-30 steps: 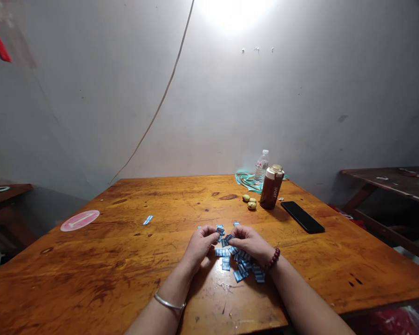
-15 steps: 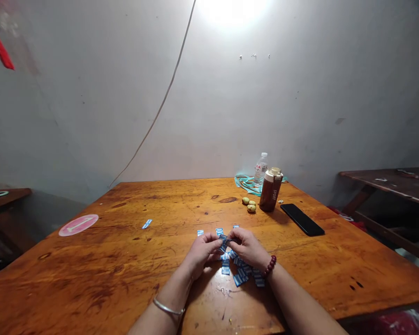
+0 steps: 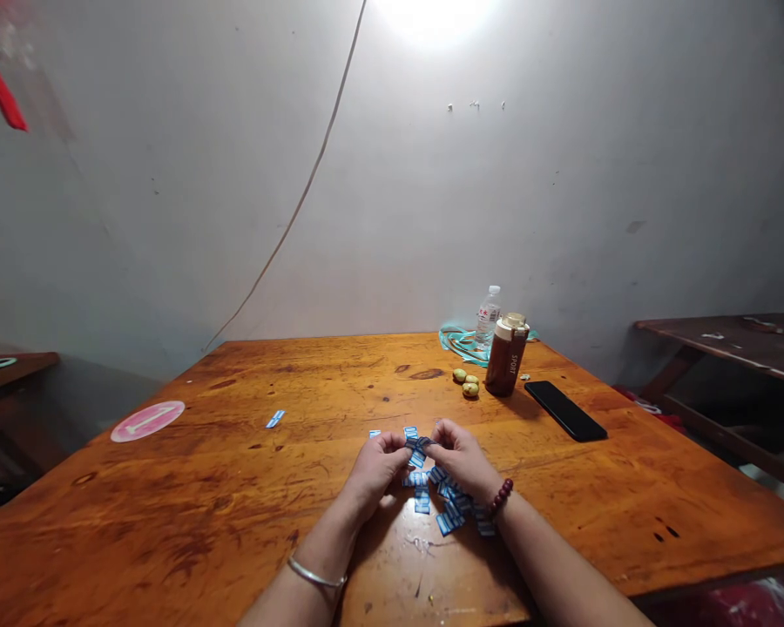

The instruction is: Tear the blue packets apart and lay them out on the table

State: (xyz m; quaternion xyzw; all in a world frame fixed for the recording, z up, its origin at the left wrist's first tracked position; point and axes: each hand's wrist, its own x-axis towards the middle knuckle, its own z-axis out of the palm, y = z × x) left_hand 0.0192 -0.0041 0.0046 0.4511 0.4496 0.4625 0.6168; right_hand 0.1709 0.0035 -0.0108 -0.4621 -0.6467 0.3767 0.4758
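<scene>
My left hand (image 3: 375,470) and my right hand (image 3: 461,457) meet over a wooden table (image 3: 235,505), fingertips pinched together on one small blue-and-white packet (image 3: 419,447). Just under and right of my hands lies a loose pile of several similar blue packets (image 3: 454,509). A few more packets (image 3: 408,432) lie flat beyond my fingers. One stray packet (image 3: 275,419) lies apart to the left. A silver bangle is on my left wrist and a dark red bead bracelet on my right.
At the back right stand a brown bottle (image 3: 507,356), a clear water bottle (image 3: 488,314), a teal cord (image 3: 461,340) and small green fruits (image 3: 467,383). A black phone (image 3: 565,410) lies right. A pink round sticker (image 3: 147,421) sits left. Side tables flank both sides.
My hands have drawn closer together, from each pinching its own packet to both pinching one between them. The view has tilted slightly down.
</scene>
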